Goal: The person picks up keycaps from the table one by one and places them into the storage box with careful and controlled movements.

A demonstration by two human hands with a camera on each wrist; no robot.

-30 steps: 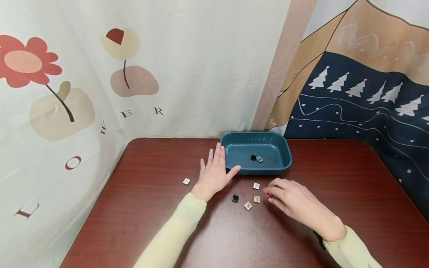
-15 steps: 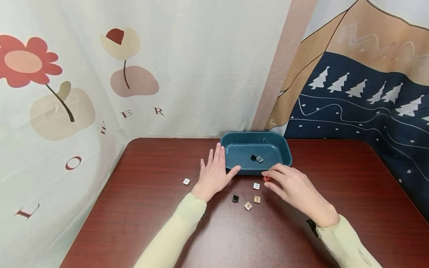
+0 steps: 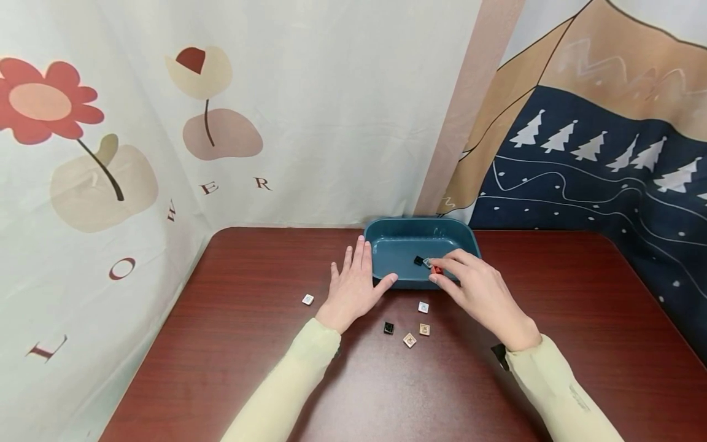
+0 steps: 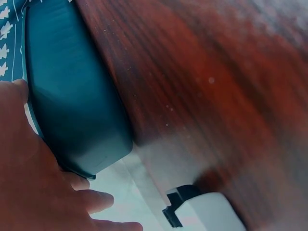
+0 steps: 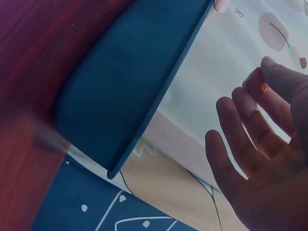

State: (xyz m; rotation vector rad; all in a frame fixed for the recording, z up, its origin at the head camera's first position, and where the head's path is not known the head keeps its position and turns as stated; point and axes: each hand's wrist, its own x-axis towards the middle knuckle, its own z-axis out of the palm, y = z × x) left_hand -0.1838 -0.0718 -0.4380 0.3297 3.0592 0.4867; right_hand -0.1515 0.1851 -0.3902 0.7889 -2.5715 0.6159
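Over the right part of a blue-green plastic tray, my right hand pinches a small red keycap between thumb and fingertips. The right wrist view shows the red keycap above the tray's rim, the other fingers loosely bent. My left hand lies with straight, spread fingers against the tray's left side, thumb along its front rim. Inside the tray are a black keycap and a greyish keycap, the latter partly behind the right fingertips.
In front of the tray lie a white keycap, a black keycap and two beige keycaps. Another white keycap sits left of the left hand. A printed curtain hangs behind the reddish-brown table.
My right hand has carried the red keycap from the table in front up and over the tray's front rim. The left hand has stayed in place.
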